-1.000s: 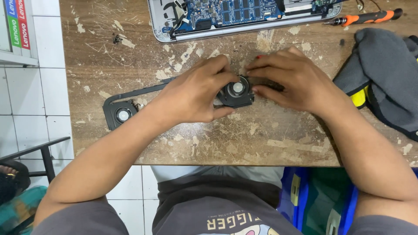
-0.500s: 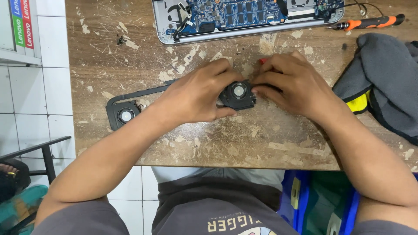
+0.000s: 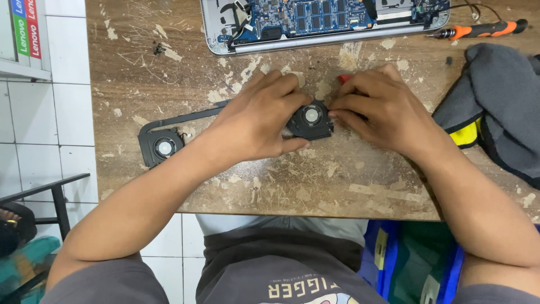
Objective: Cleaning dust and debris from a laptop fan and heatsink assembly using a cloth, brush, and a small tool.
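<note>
Both hands pinch the right fan (image 3: 310, 119) flat on table (image 3: 349, 186): left hand (image 3: 256, 121) steadies, right hand (image 3: 374, 107) works its edge; left fan (image 3: 162, 147) lies free

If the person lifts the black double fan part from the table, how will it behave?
The fan assembly is probably light: thin and flat. Lifted by the end under the left hand and right hand, its narrow connecting bar may flex and let the far fan sag. It lies flat, so rolling seems unlikely.
</note>
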